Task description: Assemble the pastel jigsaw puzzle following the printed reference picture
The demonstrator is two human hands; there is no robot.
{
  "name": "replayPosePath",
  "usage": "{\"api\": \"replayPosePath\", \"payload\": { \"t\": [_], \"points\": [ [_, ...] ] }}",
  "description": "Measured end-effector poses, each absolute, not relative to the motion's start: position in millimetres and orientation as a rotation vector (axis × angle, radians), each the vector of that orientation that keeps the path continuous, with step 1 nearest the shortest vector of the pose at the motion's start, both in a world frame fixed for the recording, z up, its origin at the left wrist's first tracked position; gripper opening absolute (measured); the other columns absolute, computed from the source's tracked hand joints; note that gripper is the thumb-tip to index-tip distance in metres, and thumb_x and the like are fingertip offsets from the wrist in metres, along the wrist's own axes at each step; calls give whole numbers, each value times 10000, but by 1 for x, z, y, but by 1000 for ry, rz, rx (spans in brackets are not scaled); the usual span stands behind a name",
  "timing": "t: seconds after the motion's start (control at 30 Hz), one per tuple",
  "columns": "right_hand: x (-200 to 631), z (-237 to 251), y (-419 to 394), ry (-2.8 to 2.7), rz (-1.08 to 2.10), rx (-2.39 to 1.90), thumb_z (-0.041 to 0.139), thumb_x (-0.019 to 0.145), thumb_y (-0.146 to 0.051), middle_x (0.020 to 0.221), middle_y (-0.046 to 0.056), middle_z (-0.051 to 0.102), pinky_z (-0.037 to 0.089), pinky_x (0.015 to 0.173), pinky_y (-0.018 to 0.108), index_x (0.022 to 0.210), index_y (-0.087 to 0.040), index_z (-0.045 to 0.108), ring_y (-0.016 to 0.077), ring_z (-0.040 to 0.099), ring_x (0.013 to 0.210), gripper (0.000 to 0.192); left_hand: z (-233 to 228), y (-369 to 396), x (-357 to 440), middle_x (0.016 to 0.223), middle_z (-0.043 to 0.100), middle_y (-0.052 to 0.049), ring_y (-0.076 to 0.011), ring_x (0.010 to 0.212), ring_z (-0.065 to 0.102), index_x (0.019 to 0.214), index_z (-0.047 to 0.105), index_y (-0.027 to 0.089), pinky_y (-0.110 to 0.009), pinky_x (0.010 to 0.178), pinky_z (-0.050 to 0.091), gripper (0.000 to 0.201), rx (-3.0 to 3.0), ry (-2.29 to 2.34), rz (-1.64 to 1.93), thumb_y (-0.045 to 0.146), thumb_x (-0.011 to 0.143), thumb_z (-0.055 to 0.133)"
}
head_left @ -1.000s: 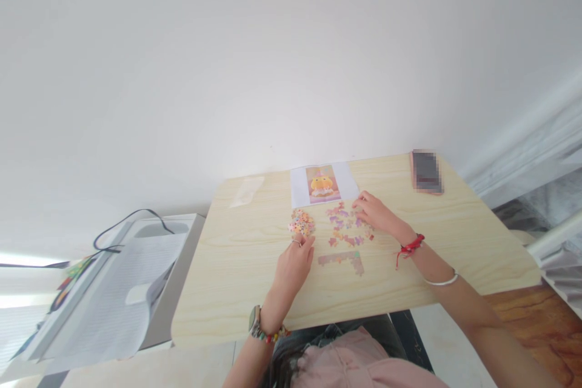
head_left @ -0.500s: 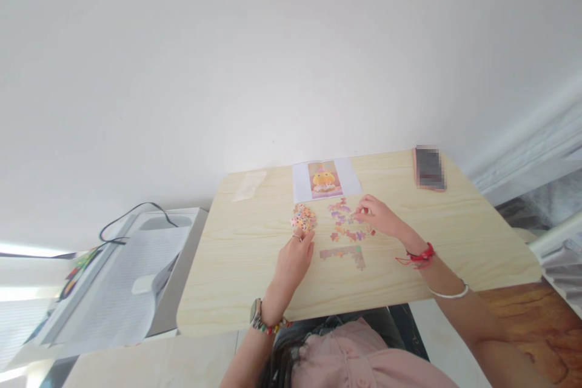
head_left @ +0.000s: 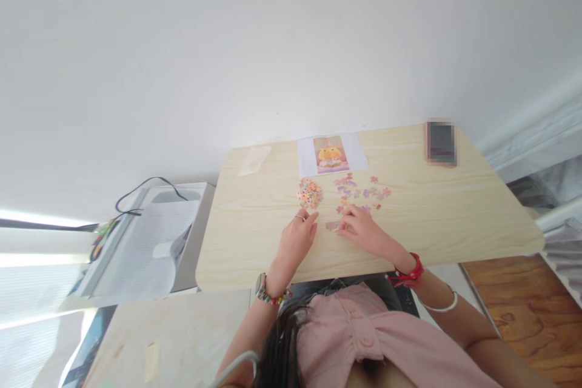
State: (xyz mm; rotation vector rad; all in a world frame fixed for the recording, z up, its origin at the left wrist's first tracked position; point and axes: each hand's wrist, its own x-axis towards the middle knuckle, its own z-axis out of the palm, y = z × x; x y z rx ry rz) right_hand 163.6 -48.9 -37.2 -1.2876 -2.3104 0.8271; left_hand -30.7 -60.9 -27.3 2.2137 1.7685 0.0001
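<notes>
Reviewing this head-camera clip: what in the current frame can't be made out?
- Phone: its face is blurred out.
- Joined puzzle strip: mostly hidden under the right hand; whether the fingers grip a piece cannot be told.
- Left hand: whether it holds anything cannot be told.
- Loose puzzle pieces and small pile: too small to read shapes.
- Reference picture: detail too small.
</notes>
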Motion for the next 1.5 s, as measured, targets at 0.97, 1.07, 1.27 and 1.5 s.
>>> {"api": "replayPosePath", "payload": {
  "t": [0.97,1.07,1.27,1.5],
  "points": [
    [154,-50,-73,-2441,540,-1309,523,810,-217,913,65,535,373,789,351,866,-173,588,191,504,887,96,-45,-82,-21,955,502,-25,-122,776,534,938,521,209,-228,635,428,140,2270,1549,95,268,853,427],
    [154,-50,-73,-2433,544,-1304,513,817,-221,905,64,535,372,790,351,849,-173,583,186,503,877,91,-45,-82,-20,954,498,-22,-126,777,540,942,514,208,-232,630,433,137,2280,1542,102,273,848,438],
    [152,-50,-75,-2441,503,-1317,537,804,-236,864,61,540,361,776,358,760,-167,572,190,497,855,89,-42,-82,-17,955,507,-21,-125,802,553,965,507,210,-216,623,419,144,2252,1599,88,243,852,423],
    [152,-53,-83,-2423,578,-1281,569,786,-247,869,47,539,367,772,354,765,-182,587,183,501,856,70,-39,-88,-20,923,525,-28,-121,777,557,900,528,208,-215,616,402,205,2154,1759,92,275,889,334]
  ]
}}
